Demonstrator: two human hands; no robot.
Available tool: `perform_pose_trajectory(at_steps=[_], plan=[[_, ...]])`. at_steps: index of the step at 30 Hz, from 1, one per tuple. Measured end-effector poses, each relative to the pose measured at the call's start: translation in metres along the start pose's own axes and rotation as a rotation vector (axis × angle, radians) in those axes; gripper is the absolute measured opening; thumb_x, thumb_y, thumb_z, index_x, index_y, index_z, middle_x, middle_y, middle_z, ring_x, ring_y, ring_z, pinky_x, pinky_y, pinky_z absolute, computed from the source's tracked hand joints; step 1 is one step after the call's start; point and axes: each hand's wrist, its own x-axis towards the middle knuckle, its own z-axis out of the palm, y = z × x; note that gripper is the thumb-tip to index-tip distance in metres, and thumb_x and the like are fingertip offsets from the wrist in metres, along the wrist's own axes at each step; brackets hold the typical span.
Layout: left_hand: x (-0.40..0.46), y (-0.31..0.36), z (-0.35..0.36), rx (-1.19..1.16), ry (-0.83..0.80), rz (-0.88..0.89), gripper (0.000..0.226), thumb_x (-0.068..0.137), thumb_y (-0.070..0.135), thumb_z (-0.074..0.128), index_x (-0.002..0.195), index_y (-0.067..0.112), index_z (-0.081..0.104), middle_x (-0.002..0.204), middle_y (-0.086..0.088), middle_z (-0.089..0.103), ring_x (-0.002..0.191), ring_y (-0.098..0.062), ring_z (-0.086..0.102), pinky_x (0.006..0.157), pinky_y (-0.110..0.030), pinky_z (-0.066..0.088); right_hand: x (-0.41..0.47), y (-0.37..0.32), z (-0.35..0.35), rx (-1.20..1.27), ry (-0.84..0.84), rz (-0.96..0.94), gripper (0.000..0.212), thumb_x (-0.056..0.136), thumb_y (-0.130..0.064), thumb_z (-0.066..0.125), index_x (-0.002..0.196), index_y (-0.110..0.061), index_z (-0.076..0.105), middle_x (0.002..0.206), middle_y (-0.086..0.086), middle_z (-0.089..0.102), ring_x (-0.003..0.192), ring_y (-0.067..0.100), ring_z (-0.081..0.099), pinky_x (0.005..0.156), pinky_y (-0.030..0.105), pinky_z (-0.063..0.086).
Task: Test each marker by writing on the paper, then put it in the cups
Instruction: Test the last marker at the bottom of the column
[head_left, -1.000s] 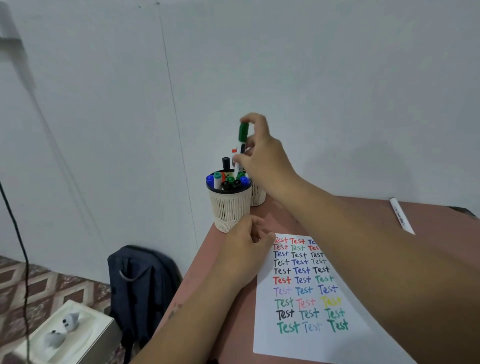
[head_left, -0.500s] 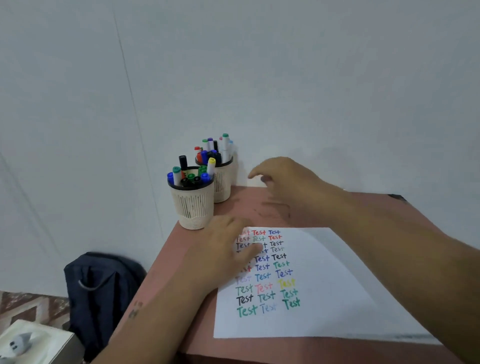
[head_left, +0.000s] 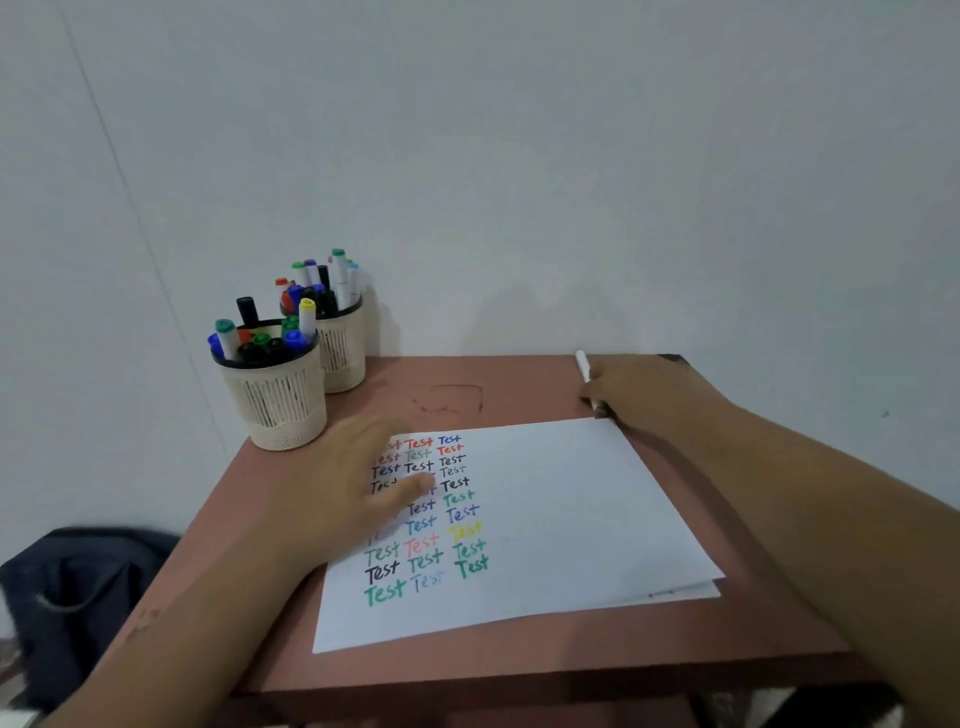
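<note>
Head view: slim white marker (head_left: 584, 365)

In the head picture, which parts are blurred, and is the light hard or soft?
Head view: the left hand and the backpack are smeared; the cups and the right hand on the white marker look sharper; soft, even light, faint shadows on the wall.

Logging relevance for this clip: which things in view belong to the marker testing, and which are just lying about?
Job: white marker under the right hand; paper pressed by the left hand; front cup and back cup, both holding markers.
Lying about: dark backpack on the floor.
</note>
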Motion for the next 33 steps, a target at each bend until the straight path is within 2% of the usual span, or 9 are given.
perform_pose_trajectory(at_steps=[3,6,10,13,19,25,27,30,33], plan=[[0.0,-0.003,0.001,-0.032,0.03,-0.042,0.072,0.08,0.085,0.043,0.137,0.041,0.048,0.136,0.02,0.05,0.126,-0.001,0.039,0.103,-0.033,0.037,0.0,-0.011,-0.022,0.082,0.047,-0.1,0.02,0.093,-0.032,0.061,0.083,-0.032,0.043,0.08,-0.01,0.046,0.068,0.017,0.056,0.066,0.038,0.052],[-0.003,-0.003,-0.001,-0.086,0.075,-0.078,0.06,0.083,0.076,0.055,0.134,0.045,0.05,0.135,0.024,0.047,0.129,-0.001,0.038,0.107,-0.036,0.037,-0.015,-0.039,-0.056,0.221,0.154,-0.172,0.02,0.102,-0.014,0.053,0.119,-0.024,0.058,0.103,-0.003,0.057,0.09,0.023,0.059,0.073,0.033,0.042],[-0.006,0.0,-0.005,-0.135,0.117,-0.093,0.054,0.086,0.059,0.067,0.136,0.047,0.049,0.127,0.032,0.043,0.125,-0.002,0.043,0.107,-0.04,0.043,-0.031,-0.073,-0.085,0.835,0.516,-0.016,0.008,0.101,-0.012,0.059,0.102,-0.019,0.063,0.084,-0.023,0.059,0.078,0.011,0.056,0.072,0.023,0.042],[-0.007,0.001,-0.006,-0.117,0.134,-0.055,0.055,0.088,0.057,0.065,0.139,0.048,0.046,0.134,0.027,0.045,0.126,-0.003,0.044,0.107,-0.039,0.043,-0.048,-0.1,-0.111,1.218,0.579,0.082,0.01,0.097,-0.015,0.067,0.106,-0.018,0.068,0.086,-0.016,0.07,0.078,-0.002,0.065,0.071,0.007,0.043],[-0.01,0.006,-0.006,-0.135,0.199,0.021,0.058,0.092,0.047,0.066,0.145,0.038,0.045,0.126,0.05,0.036,0.12,-0.001,0.049,0.101,-0.028,0.042,-0.068,-0.146,-0.139,1.749,0.525,0.057,0.008,0.095,-0.009,0.07,0.098,-0.017,0.069,0.088,0.002,0.079,0.088,0.02,0.078,0.09,0.044,0.061],[-0.011,0.008,-0.006,-0.103,0.276,0.117,0.05,0.098,0.031,0.064,0.144,0.023,0.05,0.128,0.031,0.048,0.114,0.02,0.042,0.097,-0.002,0.03,-0.073,-0.174,-0.148,1.974,0.424,0.167,0.015,0.093,-0.009,0.074,0.099,0.001,0.063,0.087,0.01,0.079,0.085,0.024,0.079,0.087,0.046,0.063],[-0.011,0.009,-0.005,-0.085,0.266,0.155,0.043,0.101,0.034,0.058,0.142,0.022,0.053,0.127,0.022,0.055,0.109,0.016,0.046,0.094,-0.004,0.033,-0.074,-0.183,-0.149,2.021,0.385,0.178,0.016,0.094,-0.008,0.074,0.099,0.002,0.064,0.085,0.015,0.078,0.082,0.024,0.079,0.081,0.038,0.064],[-0.009,0.007,-0.002,-0.058,0.242,0.14,0.037,0.103,0.047,0.041,0.111,0.018,0.063,0.088,0.011,0.059,0.078,-0.003,0.05,0.07,-0.022,0.039,-0.076,-0.193,-0.15,2.019,0.369,0.211,0.013,0.094,-0.012,0.074,0.099,-0.002,0.067,0.083,0.014,0.077,0.077,0.021,0.077,0.077,0.035,0.063],[-0.01,0.008,-0.003,-0.136,0.232,0.089,0.03,0.1,0.053,0.049,0.103,0.027,0.063,0.069,0.012,0.052,0.067,-0.007,0.052,0.059,-0.015,0.035,-0.079,-0.196,-0.148,1.994,0.392,0.287,0.009,0.096,-0.017,0.07,0.096,-0.008,0.069,0.08,0.006,0.077,0.078,0.021,0.076,0.081,0.041,0.064]])
